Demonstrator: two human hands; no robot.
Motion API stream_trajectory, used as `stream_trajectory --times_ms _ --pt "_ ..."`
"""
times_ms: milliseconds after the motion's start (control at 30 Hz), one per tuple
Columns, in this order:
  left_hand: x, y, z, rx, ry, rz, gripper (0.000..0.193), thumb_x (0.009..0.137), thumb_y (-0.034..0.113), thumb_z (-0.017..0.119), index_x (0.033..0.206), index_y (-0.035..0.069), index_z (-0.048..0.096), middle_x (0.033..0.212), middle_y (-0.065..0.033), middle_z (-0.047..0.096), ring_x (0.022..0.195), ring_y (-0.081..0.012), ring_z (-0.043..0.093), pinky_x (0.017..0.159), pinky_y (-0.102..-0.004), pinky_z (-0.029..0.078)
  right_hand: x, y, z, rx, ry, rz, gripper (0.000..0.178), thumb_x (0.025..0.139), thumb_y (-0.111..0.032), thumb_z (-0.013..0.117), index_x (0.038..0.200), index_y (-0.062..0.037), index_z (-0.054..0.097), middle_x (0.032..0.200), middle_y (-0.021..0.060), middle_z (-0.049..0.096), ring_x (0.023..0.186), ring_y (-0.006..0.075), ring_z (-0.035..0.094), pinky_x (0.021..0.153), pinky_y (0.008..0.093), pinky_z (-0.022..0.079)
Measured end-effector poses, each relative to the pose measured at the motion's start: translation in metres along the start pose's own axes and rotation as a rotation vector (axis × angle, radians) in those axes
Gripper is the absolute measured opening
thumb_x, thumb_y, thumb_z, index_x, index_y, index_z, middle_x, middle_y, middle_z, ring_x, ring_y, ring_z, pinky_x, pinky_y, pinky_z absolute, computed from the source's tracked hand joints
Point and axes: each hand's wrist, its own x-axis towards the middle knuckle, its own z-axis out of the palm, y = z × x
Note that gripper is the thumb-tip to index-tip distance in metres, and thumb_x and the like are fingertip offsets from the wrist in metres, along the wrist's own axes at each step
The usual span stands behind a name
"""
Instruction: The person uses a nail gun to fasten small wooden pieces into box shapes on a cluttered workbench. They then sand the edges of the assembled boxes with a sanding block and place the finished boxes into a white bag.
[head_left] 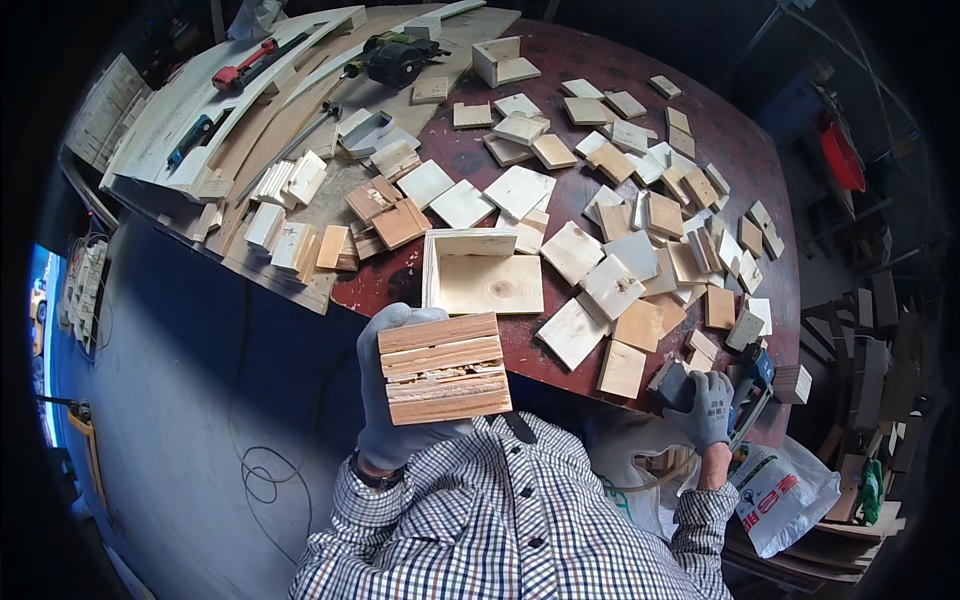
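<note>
My left hand (385,425), in a grey glove, holds up a wooden block (443,345) in front of my chest. Layered end grain faces me, with a ragged, splintered seam across its middle. Just beyond it on the table stands an open-sided wooden corner piece (495,285), made of a base and two upright boards. My right hand (708,408), also gloved, is closed around what looks like a nail gun (757,375) with blue and dark parts at the table's near right edge. The hand hides the tool's middle.
Many small wooden squares (610,285) lie scattered over the dark red table (390,285). At the back left are a circular saw (393,60), a red tool (245,65) and long curved boards (300,60). A white plastic bag (785,500) hangs beside my right forearm; a cable (265,470) loops across the floor.
</note>
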Motion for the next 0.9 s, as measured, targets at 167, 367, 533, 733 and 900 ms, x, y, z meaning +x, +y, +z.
stream_trajectory --times_ms 167,367,533,733,900 --pt "0.018 0.02 -0.001 0.468 -0.17 0.308 0.113 0.069 0.055 0.098 0.149 0.0 0.041 0.138 -0.0171 0.056 0.122 -0.0285 0.064 0.102 -0.0421 0.057 -0.029 -0.02 -0.017 1.044 0.238 0.4 0.062 0.079 -0.003 0.068 0.139 -0.0026 0.053 0.119 0.0051 0.059 0.104 0.0159 0.06 0.091 0.0301 0.052" --pt "0.028 0.024 0.028 0.638 -0.201 0.426 0.111 0.063 0.044 0.104 0.148 0.001 0.046 0.136 -0.0147 0.057 0.125 -0.0315 0.058 0.107 -0.043 0.05 -0.002 -0.132 -0.108 1.316 0.393 0.201 0.085 0.08 -0.015 0.068 0.158 0.0051 0.042 0.136 0.0141 0.061 0.115 0.0233 0.063 0.1 0.0388 0.053" --pt "0.027 0.031 0.044 0.729 -0.21 0.371 0.103 0.066 0.029 0.103 0.147 0.0 0.048 0.133 -0.0171 0.057 0.122 -0.0348 0.058 0.105 -0.045 0.049 0.046 -0.202 -0.151 0.814 0.406 -0.303 0.088 0.082 -0.038 0.088 0.155 -0.0028 0.054 0.142 0.0293 0.056 0.125 0.042 0.06 0.108 0.0511 0.047" --pt "0.022 0.02 0.035 0.726 -0.137 0.469 0.089 0.074 0.018 0.093 0.148 0.0 0.048 0.139 -0.0191 0.056 0.128 -0.0403 0.055 0.109 -0.0512 0.045 0.059 -0.247 -0.147 0.637 0.431 -0.43 0.074 0.083 -0.037 0.087 0.149 -0.0105 0.063 0.136 0.0256 0.059 0.11 0.0378 0.062 0.093 0.0484 0.048" --pt "0.014 0.003 0.024 0.754 -0.133 0.329 0.084 0.076 0.02 0.091 0.147 0.002 0.049 0.137 -0.0184 0.056 0.128 -0.0393 0.053 0.108 -0.051 0.045 0.073 -0.257 -0.123 0.747 0.393 -0.393 0.074 0.085 -0.037 0.085 0.151 -0.0136 0.062 0.133 0.0245 0.06 0.109 0.0373 0.062 0.092 0.0476 0.047"
